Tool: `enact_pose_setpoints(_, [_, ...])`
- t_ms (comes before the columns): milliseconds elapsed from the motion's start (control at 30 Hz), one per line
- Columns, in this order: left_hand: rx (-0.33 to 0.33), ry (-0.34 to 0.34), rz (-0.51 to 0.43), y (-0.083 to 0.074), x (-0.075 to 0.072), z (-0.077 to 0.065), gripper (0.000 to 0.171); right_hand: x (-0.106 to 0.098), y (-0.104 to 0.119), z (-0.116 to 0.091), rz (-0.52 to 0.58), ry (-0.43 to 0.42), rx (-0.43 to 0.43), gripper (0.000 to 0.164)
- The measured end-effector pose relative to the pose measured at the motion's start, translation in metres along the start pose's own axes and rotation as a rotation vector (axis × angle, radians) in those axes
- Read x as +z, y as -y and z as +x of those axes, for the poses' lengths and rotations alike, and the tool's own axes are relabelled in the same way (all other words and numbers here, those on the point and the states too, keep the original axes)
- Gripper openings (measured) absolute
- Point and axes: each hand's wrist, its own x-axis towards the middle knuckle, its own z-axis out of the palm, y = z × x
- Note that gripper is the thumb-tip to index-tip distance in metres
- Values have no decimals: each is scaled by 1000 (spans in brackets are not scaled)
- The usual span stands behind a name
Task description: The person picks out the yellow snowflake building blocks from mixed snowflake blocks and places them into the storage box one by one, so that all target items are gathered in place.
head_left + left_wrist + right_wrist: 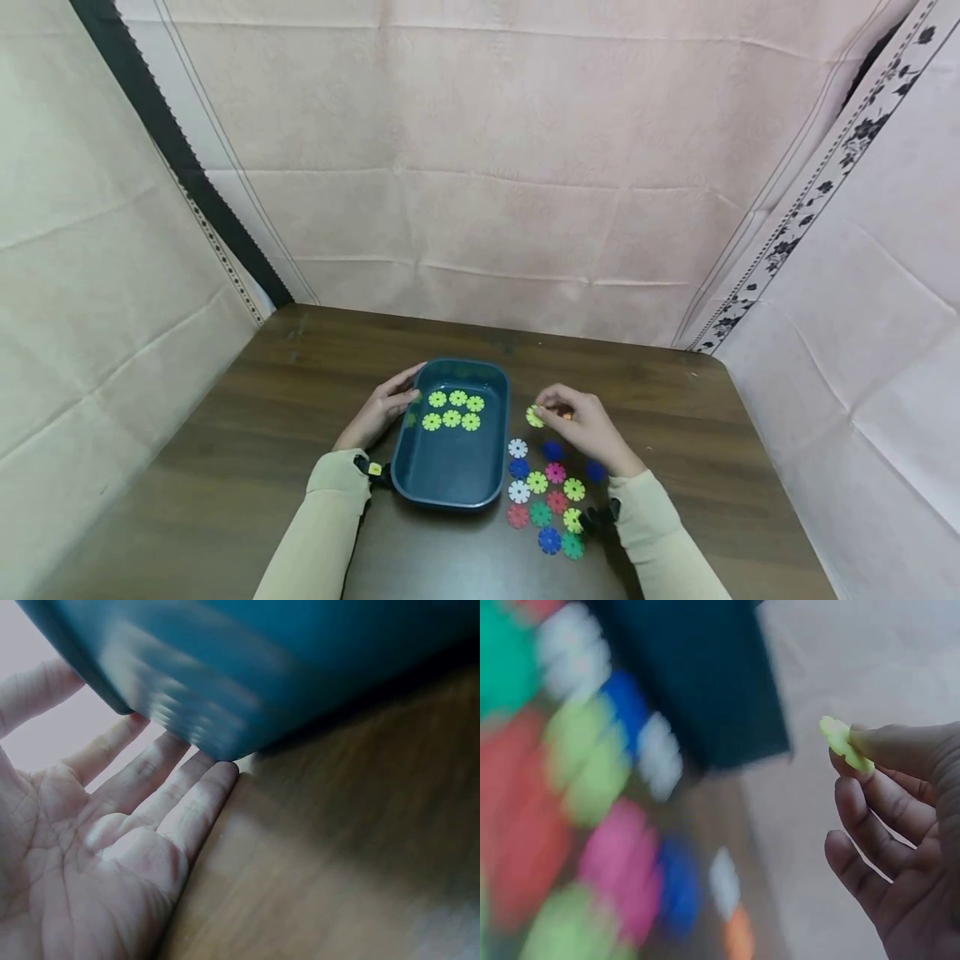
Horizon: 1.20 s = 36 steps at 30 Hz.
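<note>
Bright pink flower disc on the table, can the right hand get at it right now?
Probably yes: the bright pink disc lies near the right hand and nothing visible covers it, though the hand would likely need to release the yellow-green disc it pinches first.

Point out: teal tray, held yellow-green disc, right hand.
Teal tray [450,473], head view, bare floor.
Held yellow-green disc [844,744], right wrist view, visible middle.
Right hand [587,422], head view, back of the hand.
</note>
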Motion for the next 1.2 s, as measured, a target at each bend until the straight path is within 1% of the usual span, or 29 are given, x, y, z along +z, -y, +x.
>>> enact_pose_setpoints(133, [5, -6, -3, -1, -1, -2, 52, 21, 32, 40, 57, 27, -31, 7])
enact_pose_setpoints(233, [-2, -5, -1, -1, -1, -2, 52, 41, 50, 65, 93, 83, -46, 9])
enact_pose_setpoints(333, [-16, -1, -2, -1, -1, -1, 52, 61, 59, 83, 101, 191, -52, 10])
enact_pose_setpoints(467, [-20, 9, -2, -2, -2, 1, 53, 87, 58, 98, 84, 386, -7, 11])
enact_pose_setpoints(533, [-14, 11, 1, -2, -2, 1, 54, 98, 55, 103, 65, 473, 25, 11])
enact_pose_setpoints(633, [-6, 15, 12, -3, -2, 2, 54, 110, 49, 106, 44, 569, 75, 8])
enact_pose_setpoints(700, [-4, 18, 6, -2, -2, 2, 54, 115, 44, 106, 48, 616, 96, 8])
enact_pose_setpoints(800, [3, 27, 0, -2, -3, 2, 53, 119, 43, 104, 61, 659, 128, 9])
enact_pose_setpoints(867, [3, 31, -9, -3, -3, 2, 52, 119, 45, 103, 65, 675, 130, 11])
enact_pose_setpoints(1000, [-7, 35, -15, -4, -3, 2, 52, 117, 47, 103, 57, 679, 128, 15])
enact_pose_setpoints(1200, [-29, 17, -19, -3, 0, 2, 52, 112, 49, 102, 25, 650, 97, 17])
